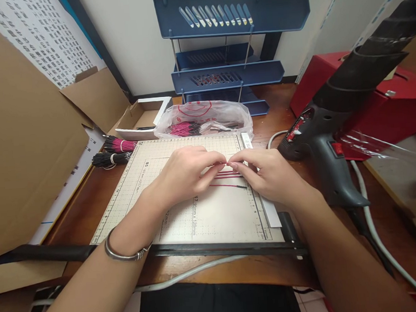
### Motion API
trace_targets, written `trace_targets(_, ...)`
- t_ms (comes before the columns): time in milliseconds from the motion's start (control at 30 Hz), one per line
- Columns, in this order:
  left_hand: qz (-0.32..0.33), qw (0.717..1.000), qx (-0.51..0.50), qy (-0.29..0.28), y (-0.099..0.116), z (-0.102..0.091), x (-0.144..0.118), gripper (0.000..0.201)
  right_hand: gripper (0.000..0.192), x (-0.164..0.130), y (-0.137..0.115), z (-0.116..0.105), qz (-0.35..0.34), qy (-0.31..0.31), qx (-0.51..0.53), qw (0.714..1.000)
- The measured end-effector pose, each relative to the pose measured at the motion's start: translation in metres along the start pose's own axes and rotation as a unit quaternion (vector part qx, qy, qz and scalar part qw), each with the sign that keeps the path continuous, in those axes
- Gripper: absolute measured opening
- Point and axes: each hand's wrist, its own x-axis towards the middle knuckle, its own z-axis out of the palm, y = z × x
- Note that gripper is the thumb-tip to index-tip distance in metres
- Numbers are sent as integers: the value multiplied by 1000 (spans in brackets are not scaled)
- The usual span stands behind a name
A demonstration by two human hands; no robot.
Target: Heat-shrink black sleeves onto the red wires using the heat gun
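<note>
Both my hands rest on a cream paper-cutter board (205,218) with grid lines. My left hand (186,172) and my right hand (262,171) meet fingertip to fingertip over the middle of the board. Between them they pinch a few thin red wires (227,175) lying flat on the board. One more red wire with a dark tip (227,186) lies just below, apart from the fingers. A metal bangle (124,252) circles my left wrist.
A clear plastic bag of pink and black wires (205,120) lies behind the board, with tied wire bundles (117,150) at its left. A black heat gun (321,148) stands at the right before a red box (385,96). Blue trays (227,74) stand at the back, cardboard (22,154) at the left.
</note>
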Motion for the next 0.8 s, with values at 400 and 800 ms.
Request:
trace_targets(400, 24, 992, 104, -66, 6, -2, 2, 24, 25, 0, 1, -1, -13, -1, -22, 1000)
trace_targets(800, 44, 992, 112, -36, 4, 1, 3, 30, 21, 0, 2, -3, -21, 34, -27, 999)
